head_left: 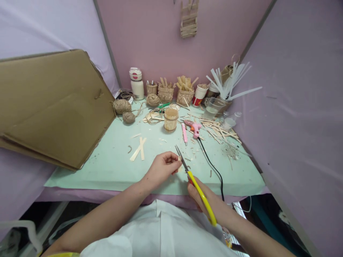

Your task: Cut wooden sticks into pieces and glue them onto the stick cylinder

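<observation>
My left hand (pixel 164 165) is closed in a pinch near the table's front edge. Between its fingertips is a small pale wooden piece, mostly hidden by the fingers. My right hand (pixel 200 195) is wrapped round the yellow-handled scissors (pixel 199 189), whose blades point away from me and lie right beside the left fingertips. Whether the blades touch the piece I cannot tell. Left of my hands, two flat wooden sticks (pixel 139 150) lie crossed on the table. A small round wooden cup (pixel 170 120) with twine round its rim stands beyond my hands.
A pink glue gun (pixel 194 128) with a black cord and a pink cutter (pixel 184 133) lie right of centre. Wooden strips (pixel 219 129) are scattered at right. Twine balls (pixel 122 106) and filled baskets (pixel 185 95) stand behind. Large cardboard (pixel 53 107) leans at left.
</observation>
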The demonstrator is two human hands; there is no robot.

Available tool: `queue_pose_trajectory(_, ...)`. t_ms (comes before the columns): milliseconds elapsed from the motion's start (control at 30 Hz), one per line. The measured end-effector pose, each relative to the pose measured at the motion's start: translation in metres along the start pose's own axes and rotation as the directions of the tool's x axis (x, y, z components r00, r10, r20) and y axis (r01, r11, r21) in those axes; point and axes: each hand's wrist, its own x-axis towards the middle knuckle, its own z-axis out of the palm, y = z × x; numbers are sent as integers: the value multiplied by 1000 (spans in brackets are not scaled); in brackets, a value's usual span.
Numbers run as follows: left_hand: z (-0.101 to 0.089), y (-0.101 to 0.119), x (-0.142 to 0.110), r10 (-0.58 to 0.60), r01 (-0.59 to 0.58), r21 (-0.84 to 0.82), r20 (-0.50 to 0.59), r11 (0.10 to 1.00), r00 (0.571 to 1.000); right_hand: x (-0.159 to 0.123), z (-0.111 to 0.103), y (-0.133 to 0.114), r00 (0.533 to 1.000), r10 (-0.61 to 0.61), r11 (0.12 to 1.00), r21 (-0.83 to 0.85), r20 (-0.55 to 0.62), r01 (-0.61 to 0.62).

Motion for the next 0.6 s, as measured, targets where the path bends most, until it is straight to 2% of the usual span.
queue_pose_trajectory(267,1,-2,1,-7,7,-14,-11,1000,1000,3,-1,9,1000,5,1000,-22,20,-4)
queue_pose_trajectory(600,-1,-5,3,-40,41,-51,9,998,999,4,4,12,1000,-10,1000,19,-20,10)
